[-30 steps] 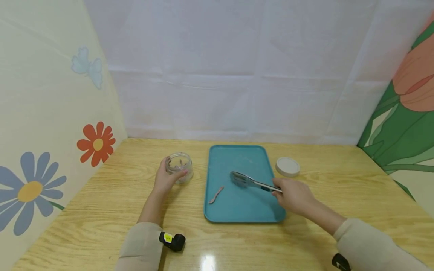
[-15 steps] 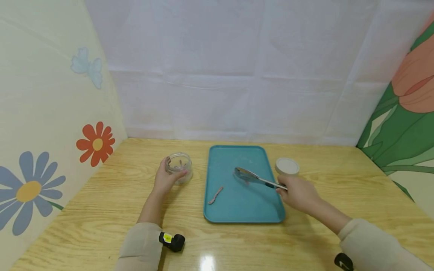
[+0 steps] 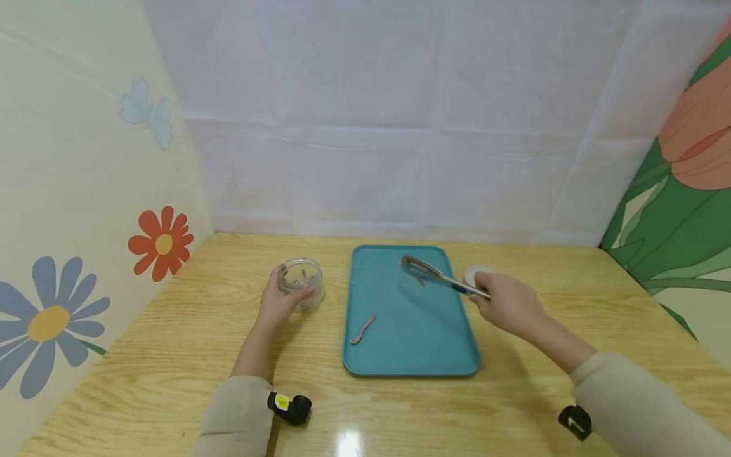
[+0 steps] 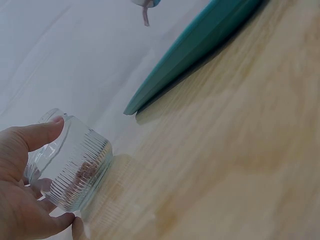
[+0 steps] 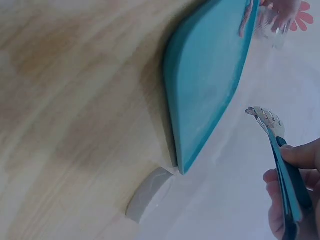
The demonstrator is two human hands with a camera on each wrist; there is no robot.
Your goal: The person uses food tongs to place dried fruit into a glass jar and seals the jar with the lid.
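Observation:
My left hand (image 3: 278,303) grips a ribbed glass jar (image 4: 80,165) standing on the table, left of a blue tray (image 3: 411,349). Small brownish-pink strips lie at the jar's bottom. My right hand (image 3: 511,306) holds metal serving tongs (image 3: 448,279) above the tray's far right part. From the tongs' tips hangs a short brownish-pink strip (image 4: 146,16), clear of the tray. Another such strip (image 3: 363,330), spoon-like in outline, lies on the tray's left front.
A round white lid (image 3: 471,275) lies on the wooden table (image 3: 320,381) right of the tray, partly behind my right hand. White cloth (image 3: 354,158) hangs at the back, and flower-printed panels (image 3: 74,209) stand at both sides.
My right hand has lifted the tongs and moved them away from me and slightly right, with the strip in their tips. My left hand stays on the jar.

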